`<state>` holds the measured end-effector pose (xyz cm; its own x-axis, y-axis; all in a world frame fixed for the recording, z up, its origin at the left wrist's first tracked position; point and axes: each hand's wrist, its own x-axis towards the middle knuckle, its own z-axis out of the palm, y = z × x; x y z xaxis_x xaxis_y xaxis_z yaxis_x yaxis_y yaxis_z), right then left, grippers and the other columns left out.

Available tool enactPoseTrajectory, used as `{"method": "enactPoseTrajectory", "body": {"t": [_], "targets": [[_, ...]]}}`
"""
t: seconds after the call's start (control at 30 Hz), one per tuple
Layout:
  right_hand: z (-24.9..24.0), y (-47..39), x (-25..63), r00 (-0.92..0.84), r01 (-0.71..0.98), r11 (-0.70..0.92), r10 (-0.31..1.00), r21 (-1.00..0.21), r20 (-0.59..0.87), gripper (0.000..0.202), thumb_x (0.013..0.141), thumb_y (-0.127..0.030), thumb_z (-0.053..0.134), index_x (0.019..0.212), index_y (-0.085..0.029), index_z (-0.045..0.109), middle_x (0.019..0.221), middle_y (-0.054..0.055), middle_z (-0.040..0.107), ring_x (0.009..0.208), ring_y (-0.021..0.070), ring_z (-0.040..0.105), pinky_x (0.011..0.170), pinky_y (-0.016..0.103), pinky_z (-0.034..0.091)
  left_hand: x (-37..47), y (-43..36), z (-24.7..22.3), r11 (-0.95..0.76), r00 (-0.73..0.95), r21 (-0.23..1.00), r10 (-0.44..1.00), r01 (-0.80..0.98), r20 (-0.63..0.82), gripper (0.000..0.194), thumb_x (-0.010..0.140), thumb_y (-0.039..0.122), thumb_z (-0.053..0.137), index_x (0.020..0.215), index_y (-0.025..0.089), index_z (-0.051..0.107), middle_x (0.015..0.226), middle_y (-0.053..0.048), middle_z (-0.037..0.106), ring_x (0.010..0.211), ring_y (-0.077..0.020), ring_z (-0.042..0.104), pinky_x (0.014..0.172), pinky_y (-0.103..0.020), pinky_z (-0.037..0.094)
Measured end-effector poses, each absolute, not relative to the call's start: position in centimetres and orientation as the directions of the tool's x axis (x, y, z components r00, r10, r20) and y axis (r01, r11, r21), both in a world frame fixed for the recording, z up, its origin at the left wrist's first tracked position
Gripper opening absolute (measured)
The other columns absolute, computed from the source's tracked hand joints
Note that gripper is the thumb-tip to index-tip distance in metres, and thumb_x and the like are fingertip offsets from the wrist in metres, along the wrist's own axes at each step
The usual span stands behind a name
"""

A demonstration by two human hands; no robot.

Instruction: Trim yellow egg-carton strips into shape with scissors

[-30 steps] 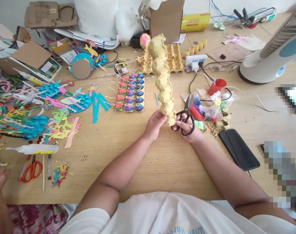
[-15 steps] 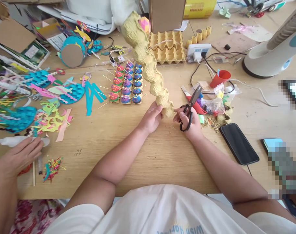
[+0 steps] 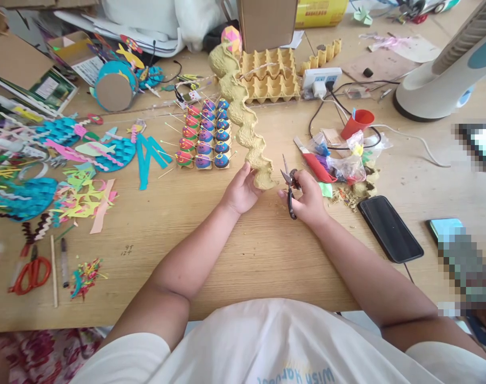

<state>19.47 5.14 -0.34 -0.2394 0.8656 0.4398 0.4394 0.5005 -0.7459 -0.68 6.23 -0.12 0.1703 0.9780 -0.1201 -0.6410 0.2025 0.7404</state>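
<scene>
A long bumpy strip of yellowish egg carton [image 3: 245, 114] slants up and away from my left hand [image 3: 241, 192], whose fingers hold its near end. Black-handled scissors [image 3: 291, 186] are in my right hand [image 3: 307, 200], blades parted and pointing up, just right of the strip's near end. Beyond the strip lies a larger egg tray [image 3: 269, 74]. Painted egg-carton cups [image 3: 205, 136] in red, purple and blue, with pins sticking out, stand to its left.
Blue paper strips [image 3: 149, 160] and paper scraps [image 3: 86, 197] lie left, with red-handled scissors [image 3: 33, 273]. To the right are a red cup [image 3: 357, 124], a power strip [image 3: 321, 78], a phone [image 3: 390, 229] and a white fan base [image 3: 430, 96]. Part of another person's hand shows at the left edge.
The carton strip has tilted lower, and the scissors have turned with their blades opened. The other person's hand has withdrawn left with the white bottle, uncovering the red-handled scissors.
</scene>
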Motion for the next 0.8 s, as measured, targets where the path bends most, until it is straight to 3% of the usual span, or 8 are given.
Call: {"method": "enactPoseTrajectory", "body": {"t": [0.17, 0.37, 0.6, 0.7, 0.8], "targets": [[-0.6, 4.8, 19.2, -0.315, 0.481, 0.553, 0.833, -0.68, 0.454, 0.042, 0.09, -0.063, 0.071, 0.094, -0.026, 0.052, 0.095, 0.008, 0.067, 0.089, 0.0263, 0.061, 0.079, 0.041, 0.048, -0.9, 6.2, 0.2, 0.218, 0.176, 0.728, 0.975, -0.65, -0.134, 0.045, 0.1, 0.062, 0.064, 0.123, 0.025, 0.076, 0.112, -0.006, 0.081, 0.121, -0.0268, 0.075, 0.089, -0.034, 0.063], [-0.1, 4.8, 19.1, -0.401, 0.497, 0.646, 0.763, -0.579, 0.507, 0.045, 0.093, -0.067, 0.067, 0.102, -0.024, 0.056, 0.108, 0.014, 0.069, 0.099, 0.0304, 0.063, 0.087, 0.045, 0.05, -1.1, 5.9, 0.7, 0.244, 0.19, 0.697, 0.969, -0.674, -0.155, 0.043, 0.102, 0.06, 0.061, 0.122, 0.025, 0.077, 0.102, -0.003, 0.08, 0.089, -0.0176, 0.075, 0.073, -0.028, 0.058], [2.9, 5.2, 20.8, -0.427, 0.518, 0.652, 0.758, -0.554, 0.493, 0.048, 0.087, -0.069, 0.075, 0.09, -0.025, 0.056, 0.093, 0.007, 0.065, 0.085, 0.0239, 0.059, 0.076, 0.039, 0.047, -1.1, 5.7, 0.9, 0.291, 0.232, 0.658, 0.956, -0.695, -0.178, 0.038, 0.101, 0.057, 0.062, 0.114, 0.026, 0.078, 0.097, -0.003, 0.078, 0.08, -0.0158, 0.071, 0.072, -0.029, 0.057], [2.6, 4.5, 21.6, -0.44, 0.549, 0.62, 0.785, -0.56, 0.437, 0.046, 0.09, -0.065, 0.074, 0.086, -0.025, 0.053, 0.086, 0.006, 0.062, 0.077, 0.0216, 0.055, 0.07, 0.037, 0.044, -0.9, 5.7, 0.8, 0.349, 0.316, 0.571, 0.935, -0.743, -0.16, 0.033, 0.099, 0.052, 0.064, 0.108, 0.024, 0.078, 0.092, -0.002, 0.075, 0.071, -0.0122, 0.066, 0.066, -0.026, 0.054], [1.3, 3.6, 21.8, -0.424, 0.572, 0.594, 0.804, -0.565, 0.416, 0.041, 0.091, -0.061, 0.072, 0.087, -0.024, 0.054, 0.088, 0.007, 0.063, 0.076, 0.0219, 0.055, 0.069, 0.037, 0.043, -0.8, 5.7, 0.6, 0.347, 0.312, 0.563, 0.936, -0.75, -0.162, 0.032, 0.096, 0.051, 0.067, 0.107, 0.024, 0.078, 0.09, -0.003, 0.074, 0.071, -0.0124, 0.063, 0.065, -0.026, 0.052]]}}
